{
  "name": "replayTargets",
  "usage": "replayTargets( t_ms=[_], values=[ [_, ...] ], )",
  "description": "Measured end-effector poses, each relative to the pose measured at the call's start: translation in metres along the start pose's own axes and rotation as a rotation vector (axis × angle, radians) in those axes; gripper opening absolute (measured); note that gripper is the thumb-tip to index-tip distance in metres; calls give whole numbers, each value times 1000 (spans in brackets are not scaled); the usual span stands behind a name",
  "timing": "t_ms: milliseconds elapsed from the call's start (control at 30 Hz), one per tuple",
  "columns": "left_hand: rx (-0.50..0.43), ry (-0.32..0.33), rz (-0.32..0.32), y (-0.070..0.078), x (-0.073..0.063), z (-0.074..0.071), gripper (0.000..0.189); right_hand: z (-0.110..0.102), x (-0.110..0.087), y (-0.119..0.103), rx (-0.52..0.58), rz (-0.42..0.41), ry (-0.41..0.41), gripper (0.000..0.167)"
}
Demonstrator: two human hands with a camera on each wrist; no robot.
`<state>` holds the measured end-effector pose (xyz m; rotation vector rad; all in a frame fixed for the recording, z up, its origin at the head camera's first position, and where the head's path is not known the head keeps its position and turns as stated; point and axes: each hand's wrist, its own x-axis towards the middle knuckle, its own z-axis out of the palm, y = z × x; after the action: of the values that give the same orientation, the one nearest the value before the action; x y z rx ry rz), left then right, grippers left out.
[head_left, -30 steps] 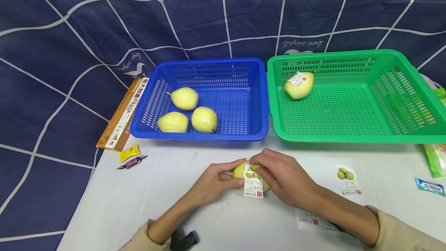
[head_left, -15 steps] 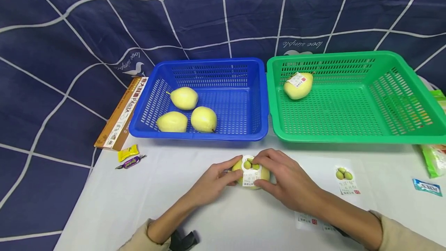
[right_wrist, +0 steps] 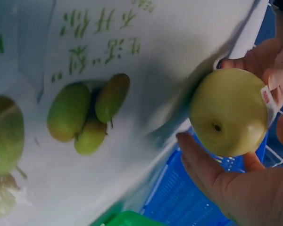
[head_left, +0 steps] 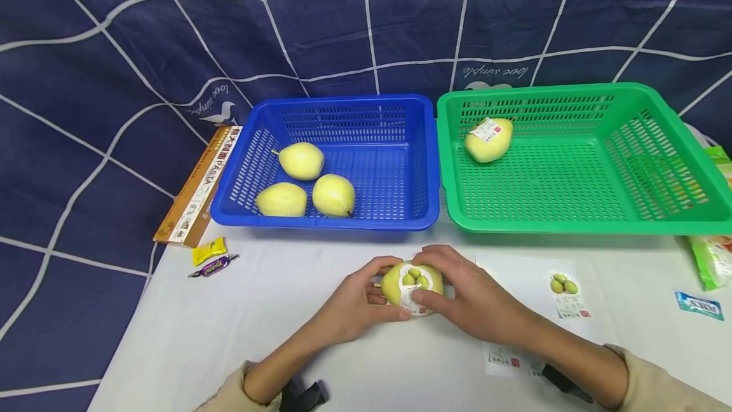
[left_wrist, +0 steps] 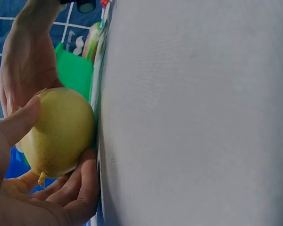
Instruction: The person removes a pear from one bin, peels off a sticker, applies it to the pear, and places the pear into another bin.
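Observation:
A yellow pear [head_left: 391, 286] lies on its side between both hands above the white table. A white sticker [head_left: 407, 297] with printed pears lies over its upper face. My left hand [head_left: 347, 308] grips the stem end, its thumb at the sticker's lower edge; in the left wrist view its fingers curl under the pear [left_wrist: 61, 134]. At the other end my right hand [head_left: 483, 297] holds the pear, its thumb on the sticker. The right wrist view shows the pear's blossom end [right_wrist: 221, 110] and only the sticker's edge.
A blue basket [head_left: 343, 224] holds three bare pears. Beside it, a green basket [head_left: 537, 226] holds one stickered pear [head_left: 488, 147]. The sticker sheet [head_left: 515, 266] lies under the right forearm. Wrapped candies [head_left: 213, 266], a pasta box [head_left: 200, 186] and a blue packet [head_left: 699, 305] lie around.
The sticker, earlier hanging loose in front of the pear, now lies against its surface. The right fingers have moved from the sticker's top to the pear's far side, and the thumb lies on the sticker.

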<state>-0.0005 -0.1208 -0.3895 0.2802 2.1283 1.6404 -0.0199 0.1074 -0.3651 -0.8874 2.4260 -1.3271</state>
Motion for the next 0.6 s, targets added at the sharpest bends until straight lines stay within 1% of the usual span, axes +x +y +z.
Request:
replayTargets(
  t_ms=[67,100,167,233,333,433,600],
  values=[
    [41,-12,9,0,0,0,65,0,1,2,133,21,-46,29],
    [50,-20,12,1,-1,0,64,1,1,2,181,34,-68,28],
    [33,-39,12,2,0,-1,61,1,1,3,253,63,-102,27],
    [17,-43,6,4,0,-1,56,1,2,3,275,77,-116,28],
    [4,-28,4,4,2,-1,49,0,2,3,291,82,-125,28],
    [10,-8,21,3,2,-2,45,-2,2,4,319,72,-141,26],
    [-9,-20,53,-1,2,-3,43,-7,0,7,333,88,-167,26]
  ],
)
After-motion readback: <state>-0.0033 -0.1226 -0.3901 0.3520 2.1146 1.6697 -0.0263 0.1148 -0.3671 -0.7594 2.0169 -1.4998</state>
